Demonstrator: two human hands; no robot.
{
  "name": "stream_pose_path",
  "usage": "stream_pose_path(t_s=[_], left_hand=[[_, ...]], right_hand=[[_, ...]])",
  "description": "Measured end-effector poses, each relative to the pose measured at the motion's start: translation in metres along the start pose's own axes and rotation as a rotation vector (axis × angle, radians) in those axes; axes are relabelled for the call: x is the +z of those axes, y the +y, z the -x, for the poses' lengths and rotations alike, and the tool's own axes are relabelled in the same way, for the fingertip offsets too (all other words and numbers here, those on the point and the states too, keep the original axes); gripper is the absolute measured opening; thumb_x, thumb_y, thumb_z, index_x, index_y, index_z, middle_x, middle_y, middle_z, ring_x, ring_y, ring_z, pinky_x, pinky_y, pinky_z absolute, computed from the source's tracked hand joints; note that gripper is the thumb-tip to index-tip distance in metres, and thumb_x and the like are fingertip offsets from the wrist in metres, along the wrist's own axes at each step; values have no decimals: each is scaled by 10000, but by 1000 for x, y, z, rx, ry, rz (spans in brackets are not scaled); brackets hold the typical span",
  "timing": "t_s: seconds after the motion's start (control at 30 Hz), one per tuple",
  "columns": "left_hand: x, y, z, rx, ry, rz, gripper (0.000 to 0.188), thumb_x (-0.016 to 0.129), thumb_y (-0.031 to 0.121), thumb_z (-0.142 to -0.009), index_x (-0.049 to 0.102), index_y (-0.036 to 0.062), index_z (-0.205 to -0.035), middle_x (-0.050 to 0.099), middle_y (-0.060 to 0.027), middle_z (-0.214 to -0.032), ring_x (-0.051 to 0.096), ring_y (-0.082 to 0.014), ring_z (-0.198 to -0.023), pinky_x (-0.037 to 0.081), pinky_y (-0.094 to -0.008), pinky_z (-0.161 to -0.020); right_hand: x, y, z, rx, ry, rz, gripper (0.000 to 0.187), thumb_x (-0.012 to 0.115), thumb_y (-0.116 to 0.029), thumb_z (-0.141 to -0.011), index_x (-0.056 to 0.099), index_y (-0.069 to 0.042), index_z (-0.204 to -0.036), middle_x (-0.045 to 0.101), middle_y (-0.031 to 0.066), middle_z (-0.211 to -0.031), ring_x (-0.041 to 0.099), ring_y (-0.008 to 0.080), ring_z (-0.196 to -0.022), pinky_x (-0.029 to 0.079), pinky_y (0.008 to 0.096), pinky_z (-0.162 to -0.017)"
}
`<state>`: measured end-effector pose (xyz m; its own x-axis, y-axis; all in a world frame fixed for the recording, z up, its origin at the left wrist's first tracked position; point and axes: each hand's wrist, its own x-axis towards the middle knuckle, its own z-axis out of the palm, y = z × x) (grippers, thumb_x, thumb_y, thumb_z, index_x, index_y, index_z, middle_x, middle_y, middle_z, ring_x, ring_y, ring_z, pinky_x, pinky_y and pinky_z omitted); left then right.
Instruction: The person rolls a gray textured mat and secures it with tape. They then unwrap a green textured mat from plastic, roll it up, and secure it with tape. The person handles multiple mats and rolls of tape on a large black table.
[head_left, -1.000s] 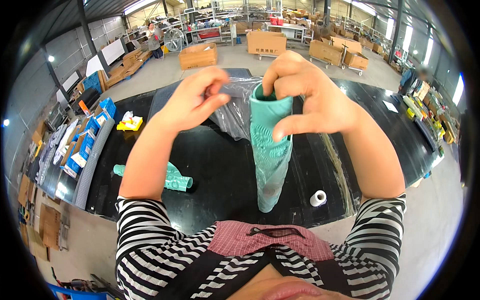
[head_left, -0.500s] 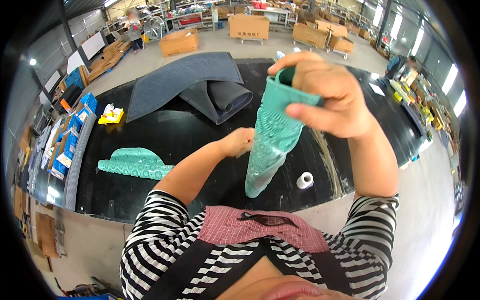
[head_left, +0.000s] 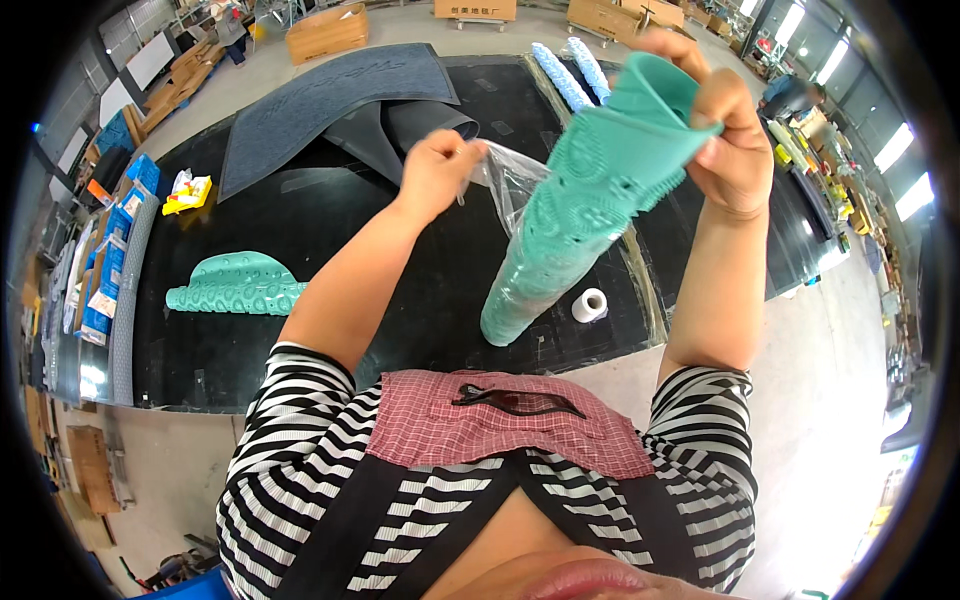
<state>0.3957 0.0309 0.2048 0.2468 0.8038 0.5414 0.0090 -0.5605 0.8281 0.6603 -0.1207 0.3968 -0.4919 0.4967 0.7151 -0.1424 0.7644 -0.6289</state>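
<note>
Head view, largest to smallest. Black surface (head_left: 330,250) carrying a grey doormat (head_left: 330,95) at its far edge, with open room at centre. Rolled teal bath mat (head_left: 575,210) held above the surface, its lower end near the front edge. Folded teal mat (head_left: 238,283) lying apart at left. Clear plastic bag (head_left: 508,178), contents indiscernible. Right hand (head_left: 725,130), fingers pinching the roll's top. Left hand (head_left: 440,165), fingers pinching the bag. White tape roll (head_left: 590,304).

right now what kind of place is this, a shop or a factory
Most likely a factory or warehouse packing floor. A long black worktable stands on bare concrete, with wooden crates across the aisle. The right hand holds a rolled teal mat; the left hand grips a clear plastic bag.
</note>
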Motion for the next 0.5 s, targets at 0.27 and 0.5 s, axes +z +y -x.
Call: stream_pose_path(t_s=[0.27, 0.5], left_hand=[[-7, 76, -2, -429, 292, 1169, 94, 612, 53, -990, 607, 17, -903, 666, -101, -900, 670, -208, -799, 598, -360, -798], [-3, 79, 19, -572, 13, 1445, 75, 598, 92, -988, 617, 19, -989, 659, -104, -905, 646, -225, -827, 567, -354, -729]], right_hand=[[5, 21, 38, -127, 181, -438, 1262, 618, -928, -693, 343, -38, -1546, 593, 267, -1252, 596, 423, -1229, 506, 487, -1042], [62, 15, 65, 153, 977, 254, 1191, 971, -346, -651, 289, -14, -1570, 603, 168, -1274, 613, 317, -1181, 502, 417, -1031]])
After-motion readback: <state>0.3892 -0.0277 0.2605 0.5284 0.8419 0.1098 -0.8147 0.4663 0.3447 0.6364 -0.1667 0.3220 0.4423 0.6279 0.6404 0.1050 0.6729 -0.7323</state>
